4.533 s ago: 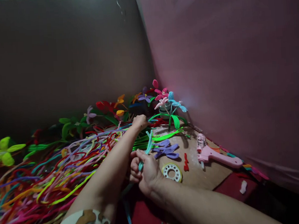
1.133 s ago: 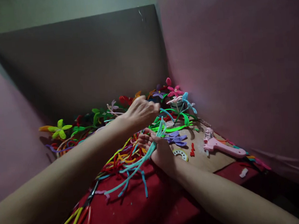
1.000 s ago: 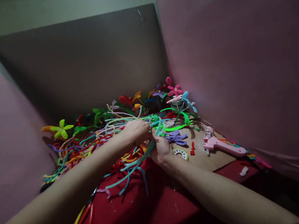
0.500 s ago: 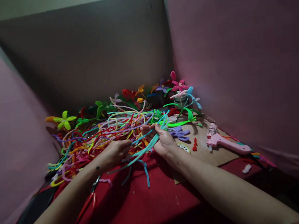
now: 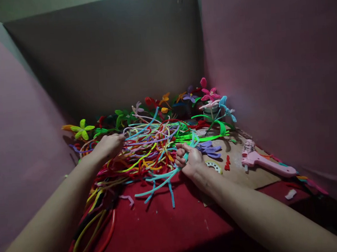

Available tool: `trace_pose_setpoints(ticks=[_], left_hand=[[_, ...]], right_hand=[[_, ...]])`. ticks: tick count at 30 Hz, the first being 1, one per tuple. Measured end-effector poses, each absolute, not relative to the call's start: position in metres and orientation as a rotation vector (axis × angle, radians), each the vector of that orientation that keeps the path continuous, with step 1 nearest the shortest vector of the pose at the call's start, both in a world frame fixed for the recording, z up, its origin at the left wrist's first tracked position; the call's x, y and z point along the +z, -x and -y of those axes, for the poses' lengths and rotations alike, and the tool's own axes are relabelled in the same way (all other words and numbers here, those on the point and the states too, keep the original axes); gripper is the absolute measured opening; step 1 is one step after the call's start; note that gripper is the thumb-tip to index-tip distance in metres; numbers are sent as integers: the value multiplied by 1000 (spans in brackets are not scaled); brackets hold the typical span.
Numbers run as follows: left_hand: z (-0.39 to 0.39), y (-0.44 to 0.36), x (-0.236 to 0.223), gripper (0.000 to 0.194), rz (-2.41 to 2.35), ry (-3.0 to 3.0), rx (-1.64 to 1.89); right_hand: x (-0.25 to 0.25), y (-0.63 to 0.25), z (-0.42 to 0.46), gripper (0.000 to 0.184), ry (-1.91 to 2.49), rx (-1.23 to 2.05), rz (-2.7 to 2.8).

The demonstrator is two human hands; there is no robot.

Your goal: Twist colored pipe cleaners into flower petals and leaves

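Note:
My right hand (image 5: 190, 159) is closed around a bundle of turquoise pipe cleaners (image 5: 161, 177). Their long ends trail down to the left over the red surface, and short tips stick out above the fist. Off to the left, my left hand (image 5: 111, 144) is pinched on a blue pipe cleaner (image 5: 145, 123) that slants up over the heap. Its fingertips are partly hidden. Between and below the hands spreads a tangled heap of many-coloured pipe cleaners (image 5: 141, 154). Purple looped petals (image 5: 211, 150) lie just right of my right hand.
A pink glue gun (image 5: 262, 163), a white tape roll (image 5: 214, 166) and a red twisted piece (image 5: 227, 163) lie on a brown board (image 5: 243, 182). Pipe-cleaner flowers (image 5: 210, 94) line the back wall. Red and yellow loops (image 5: 113, 230) sit front left. A white scrap (image 5: 290, 194) lies right.
My left hand has drawn a blue pipe cleaner away from my right hand and moved it up and left over the heap. My right fingers have curled tighter round the turquoise bundle. The view has shifted.

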State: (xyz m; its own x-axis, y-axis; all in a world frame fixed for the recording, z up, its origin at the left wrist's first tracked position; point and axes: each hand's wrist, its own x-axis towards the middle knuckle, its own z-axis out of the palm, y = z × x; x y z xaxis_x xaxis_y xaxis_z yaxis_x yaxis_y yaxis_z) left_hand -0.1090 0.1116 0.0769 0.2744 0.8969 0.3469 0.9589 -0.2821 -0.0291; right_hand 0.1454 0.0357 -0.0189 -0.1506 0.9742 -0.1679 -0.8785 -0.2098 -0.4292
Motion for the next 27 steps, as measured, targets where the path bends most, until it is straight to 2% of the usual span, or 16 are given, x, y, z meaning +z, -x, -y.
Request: trace_pose_setpoints(ticks=[5, 8, 14, 21, 24, 27], left_hand=[[-104, 88, 70, 43, 1687, 2031, -216], [-104, 63, 63, 46, 1559, 2084, -273], [-135, 36, 42, 64, 1535, 2184, -377], [-129, 34, 10, 44, 1584, 2436, -57], [-123, 39, 26, 46, 1541, 2514, -122], [-128, 50, 59, 38, 1565, 2753, -309]], right_hand=[[-22, -142, -36, 29, 469, 1783, 281], [-24, -140, -35, 28, 437, 1811, 305], [-26, -140, -34, 31, 439, 1830, 335], [-30, -138, -37, 27, 455, 1845, 364], [-31, -136, -36, 28, 452, 1856, 361], [-29, -135, -34, 29, 451, 1857, 362]])
